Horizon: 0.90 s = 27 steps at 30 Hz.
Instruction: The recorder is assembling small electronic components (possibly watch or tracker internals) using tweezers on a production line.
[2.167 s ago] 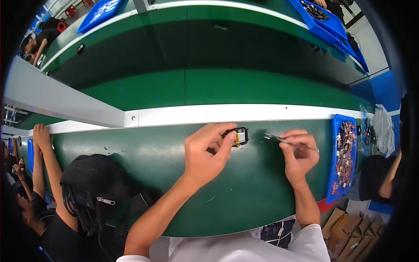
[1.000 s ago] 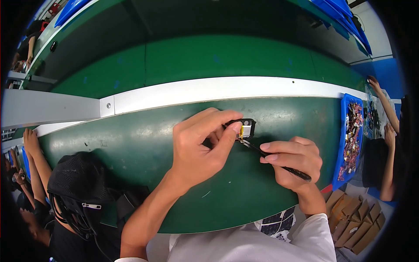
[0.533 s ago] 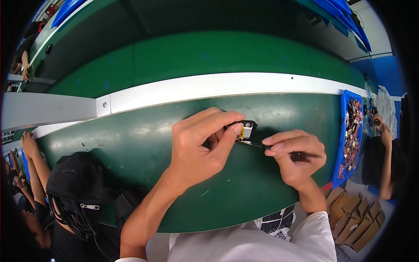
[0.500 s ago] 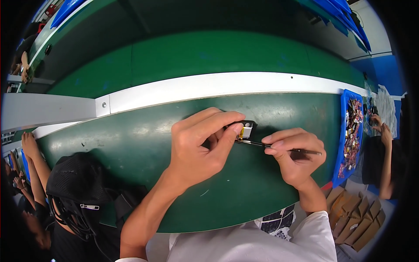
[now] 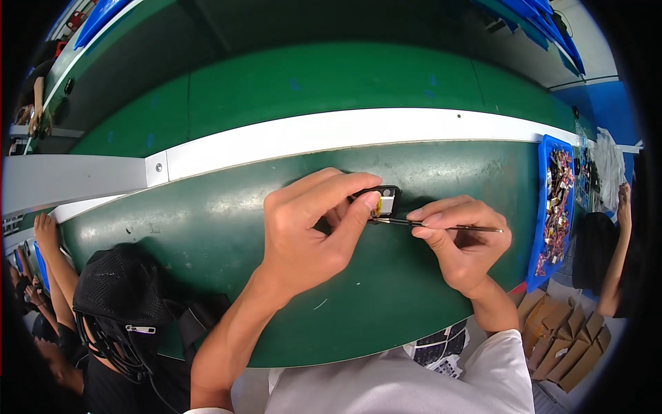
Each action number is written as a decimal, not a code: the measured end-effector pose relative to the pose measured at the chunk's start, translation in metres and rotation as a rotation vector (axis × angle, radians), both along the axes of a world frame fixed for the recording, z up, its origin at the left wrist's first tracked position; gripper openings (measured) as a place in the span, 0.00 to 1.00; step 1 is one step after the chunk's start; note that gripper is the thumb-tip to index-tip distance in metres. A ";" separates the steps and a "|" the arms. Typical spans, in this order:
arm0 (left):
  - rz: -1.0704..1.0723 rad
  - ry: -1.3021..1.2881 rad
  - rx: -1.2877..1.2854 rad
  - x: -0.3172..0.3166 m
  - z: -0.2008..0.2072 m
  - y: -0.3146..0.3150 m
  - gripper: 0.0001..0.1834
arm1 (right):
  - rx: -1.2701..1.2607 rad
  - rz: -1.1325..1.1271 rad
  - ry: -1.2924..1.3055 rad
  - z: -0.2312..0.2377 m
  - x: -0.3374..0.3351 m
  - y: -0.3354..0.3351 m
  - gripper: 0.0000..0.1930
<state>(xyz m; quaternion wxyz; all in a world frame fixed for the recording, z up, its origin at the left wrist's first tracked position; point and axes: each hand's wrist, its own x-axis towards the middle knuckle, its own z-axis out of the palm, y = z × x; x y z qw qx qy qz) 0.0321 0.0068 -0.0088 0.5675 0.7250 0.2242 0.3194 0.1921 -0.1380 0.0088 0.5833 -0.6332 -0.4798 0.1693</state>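
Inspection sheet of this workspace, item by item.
Surface: green tabletop, small pale marks.
Job's things: small black case with silvery block; slim dark tool, tip near the case's lower edge.
Clutter: black mesh item, left; blue tray of small mixed parts, right.
Hands: left hand pinches the case; right hand grips the tool.
Cables: dark cord-like strands by the mesh item, kind unclear.
Surroundings: white rail beyond, cardboard boxes lower right, co-workers on both sides.

"Can you see the whole black case (image 5: 398, 196)?"

"No — the left hand (image 5: 307, 221) covers its left end."

"And what do the tweezers (image 5: 396, 221) touch?"

"Too small to tell; the right hand (image 5: 465, 238) hides part of their shaft."

"Those bits (image 5: 557, 200) in the blue tray (image 5: 538, 238)?"

"Too tiny from here — and the white shirt (image 5: 393, 386) gets cut off below."
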 end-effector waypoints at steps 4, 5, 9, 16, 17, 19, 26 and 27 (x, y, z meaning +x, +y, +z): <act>0.047 -0.014 -0.032 0.002 -0.002 -0.003 0.08 | -0.015 0.011 -0.010 0.001 0.001 -0.001 0.07; 0.050 -0.014 -0.029 0.002 -0.002 -0.002 0.07 | -0.015 0.011 -0.010 0.000 0.001 -0.001 0.07; -0.001 0.014 -0.012 -0.001 -0.001 0.001 0.08 | -0.006 0.013 -0.016 -0.001 0.002 -0.002 0.07; -0.003 0.015 -0.015 0.000 -0.001 0.001 0.08 | 0.016 -0.007 0.116 -0.002 0.000 -0.002 0.06; -0.004 0.018 -0.013 0.000 -0.001 0.001 0.08 | 0.016 -0.008 0.115 -0.001 0.000 -0.003 0.06; -0.005 0.020 -0.010 0.000 -0.001 0.001 0.08 | -0.065 -0.012 0.209 0.003 0.002 -0.005 0.06; 0.073 -0.038 -0.150 0.001 0.004 -0.003 0.07 | -0.074 -0.035 0.268 0.002 0.006 -0.005 0.07; 0.073 -0.033 -0.149 0.002 0.005 -0.004 0.07 | -0.057 -0.038 0.269 0.003 0.006 -0.006 0.08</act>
